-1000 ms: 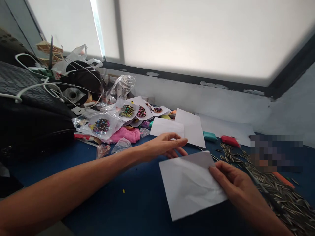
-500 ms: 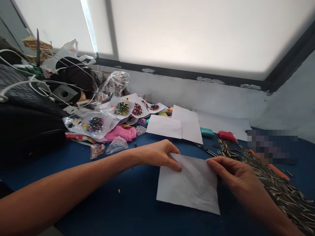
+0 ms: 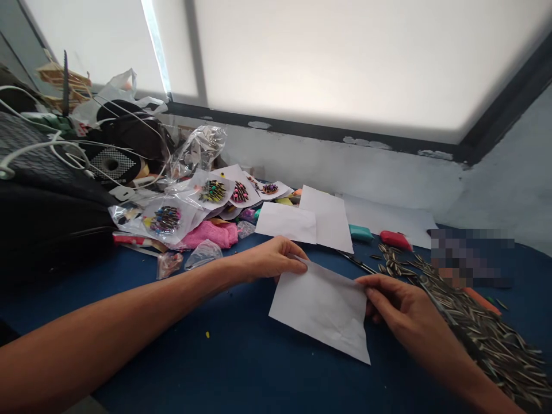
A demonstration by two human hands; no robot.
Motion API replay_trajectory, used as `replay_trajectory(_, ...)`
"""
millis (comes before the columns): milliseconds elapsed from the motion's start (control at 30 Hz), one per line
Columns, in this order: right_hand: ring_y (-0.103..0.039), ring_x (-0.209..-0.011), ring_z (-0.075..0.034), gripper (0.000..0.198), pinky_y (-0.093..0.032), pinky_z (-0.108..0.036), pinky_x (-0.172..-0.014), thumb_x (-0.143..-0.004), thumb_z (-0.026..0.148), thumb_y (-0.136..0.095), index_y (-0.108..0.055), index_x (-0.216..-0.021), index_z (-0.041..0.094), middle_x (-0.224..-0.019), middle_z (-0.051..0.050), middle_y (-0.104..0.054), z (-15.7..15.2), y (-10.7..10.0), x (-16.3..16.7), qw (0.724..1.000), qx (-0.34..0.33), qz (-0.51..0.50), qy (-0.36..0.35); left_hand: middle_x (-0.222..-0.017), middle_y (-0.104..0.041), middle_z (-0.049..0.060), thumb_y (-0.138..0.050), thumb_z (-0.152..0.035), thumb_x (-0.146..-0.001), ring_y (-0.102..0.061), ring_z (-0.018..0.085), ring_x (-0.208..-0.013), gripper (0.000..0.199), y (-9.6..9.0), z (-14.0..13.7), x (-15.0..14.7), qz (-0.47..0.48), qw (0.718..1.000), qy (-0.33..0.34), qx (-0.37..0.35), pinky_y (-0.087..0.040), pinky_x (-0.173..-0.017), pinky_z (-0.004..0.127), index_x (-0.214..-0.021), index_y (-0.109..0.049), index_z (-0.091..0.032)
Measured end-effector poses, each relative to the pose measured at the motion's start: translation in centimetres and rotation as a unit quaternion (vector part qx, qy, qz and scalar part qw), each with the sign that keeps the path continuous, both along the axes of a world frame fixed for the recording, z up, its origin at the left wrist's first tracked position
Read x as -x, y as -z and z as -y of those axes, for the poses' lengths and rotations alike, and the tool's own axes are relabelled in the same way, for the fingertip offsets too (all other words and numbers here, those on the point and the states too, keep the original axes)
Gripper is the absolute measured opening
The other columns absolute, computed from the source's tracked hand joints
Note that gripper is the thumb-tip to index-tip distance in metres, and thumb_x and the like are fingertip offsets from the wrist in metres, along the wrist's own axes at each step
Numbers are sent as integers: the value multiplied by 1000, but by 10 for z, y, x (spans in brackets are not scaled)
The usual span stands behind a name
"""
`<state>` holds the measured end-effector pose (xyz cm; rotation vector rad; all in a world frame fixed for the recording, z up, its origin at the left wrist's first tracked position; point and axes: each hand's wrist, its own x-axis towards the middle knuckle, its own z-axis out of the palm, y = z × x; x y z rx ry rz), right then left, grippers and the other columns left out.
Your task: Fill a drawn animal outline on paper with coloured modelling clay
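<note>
A white sheet of paper (image 3: 321, 307), slightly creased, is held tilted above the blue table (image 3: 241, 368). My left hand (image 3: 276, 259) pinches its upper left corner, thumb on top and fingers behind. At the upper right corner, my right hand (image 3: 397, 299) grips the paper between thumb and fingers. Beyond it lie a smaller white sheet (image 3: 287, 221) and a larger white sheet (image 3: 326, 218), side by side. A heap of striped sunflower seeds (image 3: 487, 339) spreads beneath and past my right forearm.
Paper pieces bearing colourful seed clusters (image 3: 166, 219) lie at left, near a pink cloth (image 3: 211, 234) and crumpled clear plastic (image 3: 203, 254). Teal (image 3: 360, 232) and red packets (image 3: 395, 240) sit at the back. A black bag (image 3: 47, 230) and cables crowd the far left.
Both hands have shifted slightly left and the paper has turned a little, its left side rising. My left hand's grip has moved nearer the sheet's upper left corner.
</note>
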<state>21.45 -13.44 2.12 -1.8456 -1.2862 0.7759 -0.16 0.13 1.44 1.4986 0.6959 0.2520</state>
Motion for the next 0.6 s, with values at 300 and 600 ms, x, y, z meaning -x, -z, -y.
replay_trajectory(300,-53,-50,-14,34,-44,-26,-48,-62,53,-64,-67,-75,22,-52,2,-59,-2,-11,7,998,-8,-29,49,-70,-68,1,-72,-22,-76,-61,10,-61,10,-3,-2,1,51,998,0,29,-43,-56,19,-81,-72,-13)
replay_trajectory(600,-59,-54,-15,41,-51,-26,-52,-57,50,-72,-66,-85,20,-56,1,-66,-5,-7,6,985,-50,-107,129,-106,-71,9,-81,-46,-66,-67,19,-92,49,-2,3,0,162,981,4,109,-52,-81,29,-104,-70,-17)
